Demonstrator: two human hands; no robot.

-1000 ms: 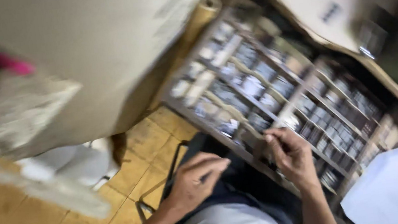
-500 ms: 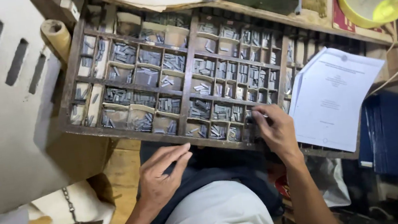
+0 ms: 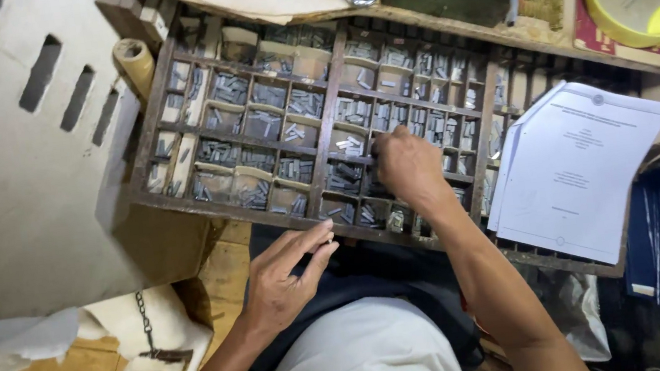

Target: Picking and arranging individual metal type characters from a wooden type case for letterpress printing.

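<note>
Right hand [image 3: 405, 166] reaches into type case [image 3: 181, 202] compartment, grip hidden; cannot tell contents. Left hand [image 3: 283, 279] pinches small metal sorts [image 3: 329, 242]; most compartments w/ type remain full.

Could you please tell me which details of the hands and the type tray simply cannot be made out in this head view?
- Right hand: its fingertips dip into the compartmented wooden tray of small grey metal type pieces, so any grip is hidden.
- Left hand: something tiny sits at the fingertips, too small to identify.
- Stack of white printed sheets: covers the tray's right end.
- Characters on the pieces: too small.
</note>
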